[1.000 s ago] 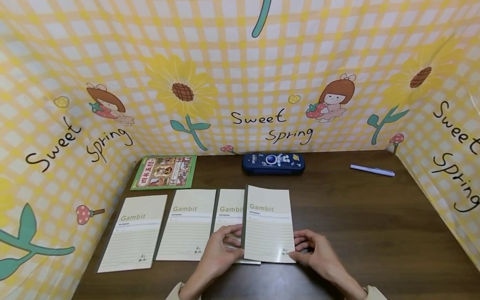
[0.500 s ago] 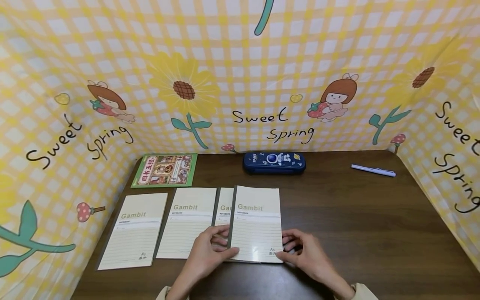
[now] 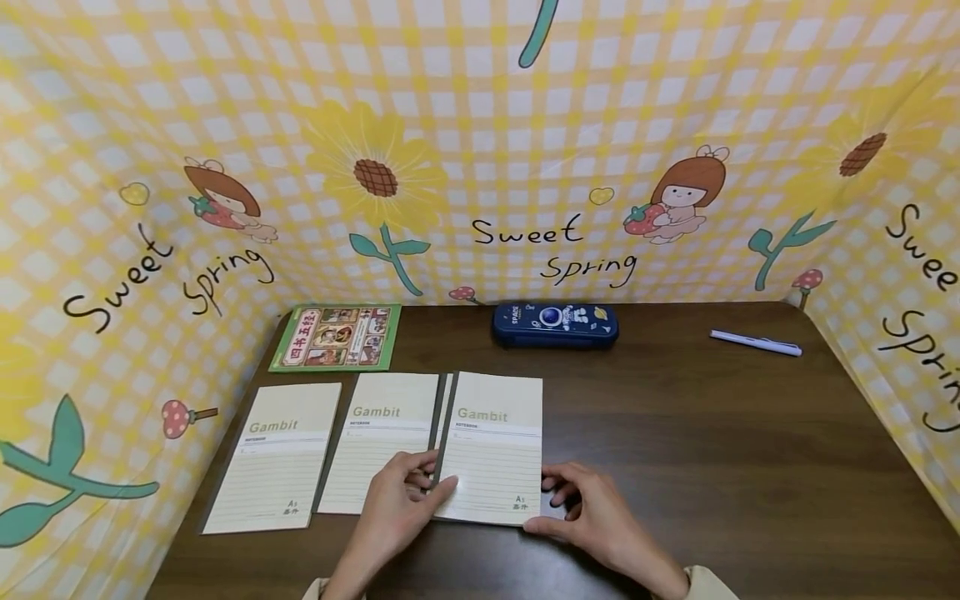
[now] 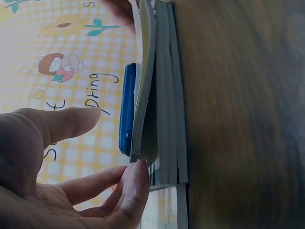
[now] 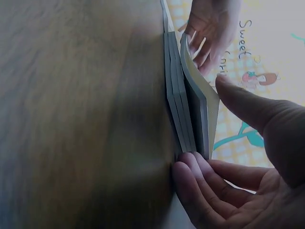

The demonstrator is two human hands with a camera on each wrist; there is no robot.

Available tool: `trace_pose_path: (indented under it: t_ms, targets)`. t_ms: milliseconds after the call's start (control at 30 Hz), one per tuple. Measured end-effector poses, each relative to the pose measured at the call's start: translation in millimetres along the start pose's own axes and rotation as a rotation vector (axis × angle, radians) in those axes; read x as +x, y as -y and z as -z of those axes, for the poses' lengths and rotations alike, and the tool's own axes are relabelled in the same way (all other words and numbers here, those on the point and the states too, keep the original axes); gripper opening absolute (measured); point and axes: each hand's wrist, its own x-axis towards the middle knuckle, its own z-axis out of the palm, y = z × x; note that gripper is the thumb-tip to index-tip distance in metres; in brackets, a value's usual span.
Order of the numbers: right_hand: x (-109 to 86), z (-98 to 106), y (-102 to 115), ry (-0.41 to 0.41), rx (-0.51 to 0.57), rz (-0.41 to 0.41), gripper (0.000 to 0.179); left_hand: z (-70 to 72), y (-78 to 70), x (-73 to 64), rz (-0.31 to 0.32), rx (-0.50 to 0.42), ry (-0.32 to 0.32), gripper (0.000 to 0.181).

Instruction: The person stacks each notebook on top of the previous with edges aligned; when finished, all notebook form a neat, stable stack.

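A cream Gambit notebook (image 3: pixel 491 450) tops a stack of several notebooks at the table's front centre. In the wrist views its lower end bows up, leaving a gap over the dark-edged notebooks (image 5: pixel 178 95) beneath. My left hand (image 3: pixel 397 504) is at the spine side; its fingers (image 4: pixel 133 186) touch the lower corner while the thumb stands off the cover. At the opposite edge is my right hand (image 3: pixel 592 508), fingertips (image 5: pixel 188 167) against the stack's edges and thumb raised off the cover. Two more Gambit notebooks, a middle one (image 3: pixel 390 433) and a far-left one (image 3: pixel 273 458), lie left.
A green picture book (image 3: pixel 337 337) lies at the back left of the brown table (image 3: pixel 712 450). Against the checked cloth (image 3: pixel 480 150) stands a dark blue pencil case (image 3: pixel 555 325). A white pen (image 3: pixel 753 342) lies at the back right.
Both hands have moved left with the top notebook, which now covers almost all of the one beneath it. The view has shifted slightly.
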Motion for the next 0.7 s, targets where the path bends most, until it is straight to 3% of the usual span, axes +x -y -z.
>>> trace_pose_path:
  t_ms: [433, 700]
  targets:
    - [2.0, -15, 11, -0.054, -0.203, 0.081, 0.066, 4.1, 6.7, -0.5, -0.018, 0.118, -0.043, 0.044]
    - [5.3, -18, 14, -0.051, -0.301, 0.051, 0.071, 7.9, 5.2, -2.4, 0.007, 0.198, -0.008, 0.073]
